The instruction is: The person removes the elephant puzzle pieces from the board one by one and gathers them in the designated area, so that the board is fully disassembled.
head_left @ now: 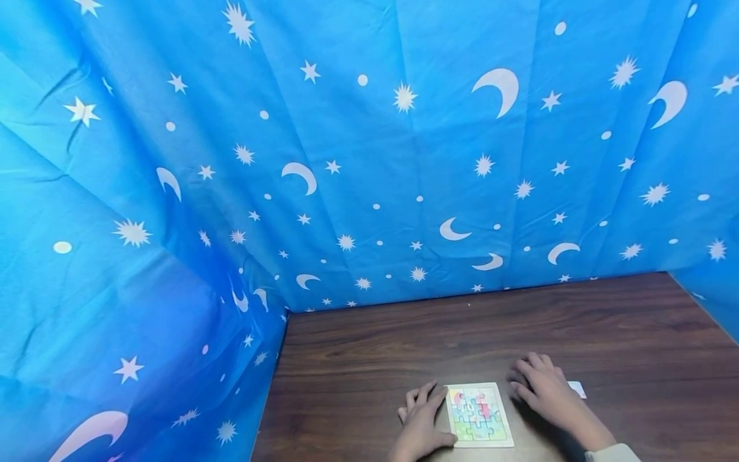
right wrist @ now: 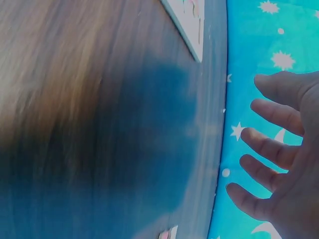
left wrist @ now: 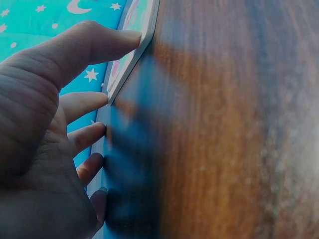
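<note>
A small square jigsaw puzzle [head_left: 476, 425] with a pale frame lies flat on the wooden table, its pieces brightly coloured. My left hand [head_left: 419, 427] rests at the puzzle's left side, thumb at the near corner and index finger at the far one. In the left wrist view the thumb [left wrist: 112, 42] touches the frame's edge, while the other fingers spread out beside it. To the right of the puzzle, my right hand [head_left: 545, 391] is over the table, fingers apart and holding nothing. A small pale piece [head_left: 577, 389] lies just beyond that hand, partly hidden by it.
The dark brown wooden table [head_left: 358, 359] extends behind and to both sides of the puzzle. A blue curtain [head_left: 369, 141] with white moons and stars hangs along the back and left of the table.
</note>
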Demonstrator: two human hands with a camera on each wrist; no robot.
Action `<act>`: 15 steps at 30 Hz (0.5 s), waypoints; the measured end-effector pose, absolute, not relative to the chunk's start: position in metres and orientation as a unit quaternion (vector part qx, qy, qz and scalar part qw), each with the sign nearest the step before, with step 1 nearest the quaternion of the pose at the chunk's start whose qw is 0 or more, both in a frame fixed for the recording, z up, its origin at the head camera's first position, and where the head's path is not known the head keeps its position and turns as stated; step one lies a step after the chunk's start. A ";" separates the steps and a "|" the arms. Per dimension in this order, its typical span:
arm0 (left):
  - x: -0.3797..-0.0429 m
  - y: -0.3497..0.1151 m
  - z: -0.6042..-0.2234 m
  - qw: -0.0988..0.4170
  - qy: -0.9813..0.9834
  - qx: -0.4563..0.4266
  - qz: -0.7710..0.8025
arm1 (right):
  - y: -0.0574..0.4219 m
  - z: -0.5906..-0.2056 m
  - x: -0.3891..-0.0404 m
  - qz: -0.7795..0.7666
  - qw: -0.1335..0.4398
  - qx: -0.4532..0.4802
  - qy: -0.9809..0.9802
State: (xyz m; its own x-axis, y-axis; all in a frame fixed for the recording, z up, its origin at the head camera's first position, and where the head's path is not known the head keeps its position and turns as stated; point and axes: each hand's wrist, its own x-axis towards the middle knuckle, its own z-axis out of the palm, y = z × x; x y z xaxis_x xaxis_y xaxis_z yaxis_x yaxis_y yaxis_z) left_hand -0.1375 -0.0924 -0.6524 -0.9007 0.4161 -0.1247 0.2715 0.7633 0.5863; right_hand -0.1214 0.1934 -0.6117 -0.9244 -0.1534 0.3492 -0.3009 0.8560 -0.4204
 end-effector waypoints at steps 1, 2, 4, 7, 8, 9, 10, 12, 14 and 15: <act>-0.137 -0.092 -0.652 0.123 0.931 0.185 0.291 | 0.191 -0.612 -0.122 0.241 0.156 0.123 -0.950; -0.137 -0.092 -0.652 0.122 0.931 0.185 0.291 | 0.190 -0.612 -0.123 0.241 0.159 0.128 -0.949; -0.137 -0.092 -0.651 0.118 0.931 0.186 0.292 | 0.186 -0.613 -0.124 0.242 0.169 0.139 -0.945; -0.136 -0.092 -0.650 0.119 0.930 0.184 0.293 | 0.181 -0.612 -0.124 0.242 0.162 0.149 -0.945; -0.136 -0.092 -0.649 0.120 0.930 0.185 0.294 | 0.179 -0.612 -0.124 0.244 0.152 0.149 -0.946; -0.135 -0.092 -0.649 0.122 0.930 0.185 0.295 | 0.177 -0.612 -0.124 0.245 0.139 0.149 -0.948; -0.135 -0.092 -0.648 0.124 0.929 0.183 0.295 | 0.174 -0.611 -0.124 0.244 0.124 0.148 -0.950; -0.135 -0.092 -0.647 0.125 0.929 0.182 0.297 | 0.169 -0.609 -0.125 0.245 0.101 0.150 -0.953; -0.136 -0.091 -0.647 0.124 0.929 0.181 0.298 | 0.165 -0.608 -0.126 0.245 0.084 0.153 -0.954; -0.136 -0.092 -0.647 0.123 0.929 0.181 0.299 | 0.162 -0.608 -0.127 0.245 0.078 0.155 -0.954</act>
